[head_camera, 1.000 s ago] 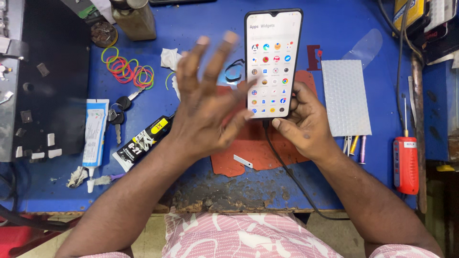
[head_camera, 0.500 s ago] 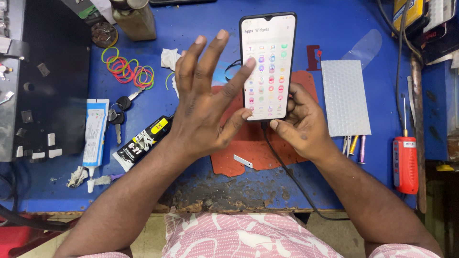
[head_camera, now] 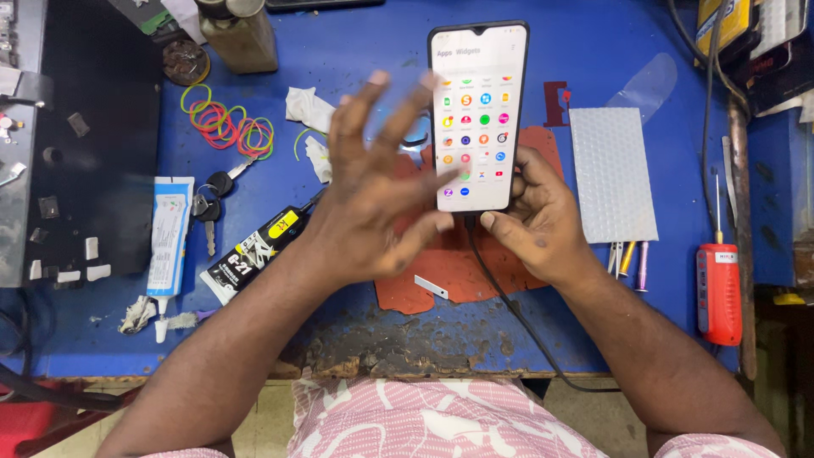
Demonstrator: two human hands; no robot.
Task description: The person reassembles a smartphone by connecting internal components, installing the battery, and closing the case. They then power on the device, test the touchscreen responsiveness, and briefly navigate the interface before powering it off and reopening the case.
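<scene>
My right hand (head_camera: 532, 216) grips the lower end of a black smartphone (head_camera: 479, 110), holding it above the blue workbench (head_camera: 356, 51). Its lit screen shows a grid of coloured app icons. A black cable (head_camera: 509, 301) runs from the phone's bottom edge down past the bench's front edge. My left hand (head_camera: 373, 199) hovers just left of the phone with its fingers spread, the thumb near the screen's lower left. The fingertips look blurred. Under both hands lies a red mat (head_camera: 462, 271).
Left of the hands lie a black glue tube (head_camera: 254, 250), a white tube (head_camera: 168, 237), keys (head_camera: 208, 199), coloured rubber bands (head_camera: 225, 123) and white tissue scraps (head_camera: 309, 110). A bubble-wrap pad (head_camera: 612, 174), tweezers and pens (head_camera: 627, 259) and a red screwdriver (head_camera: 719, 288) lie right.
The phone's screen has scrolled or switched to another page of icons. My left hand's fingers have shifted over the screen's left side. The right hand still holds the phone.
</scene>
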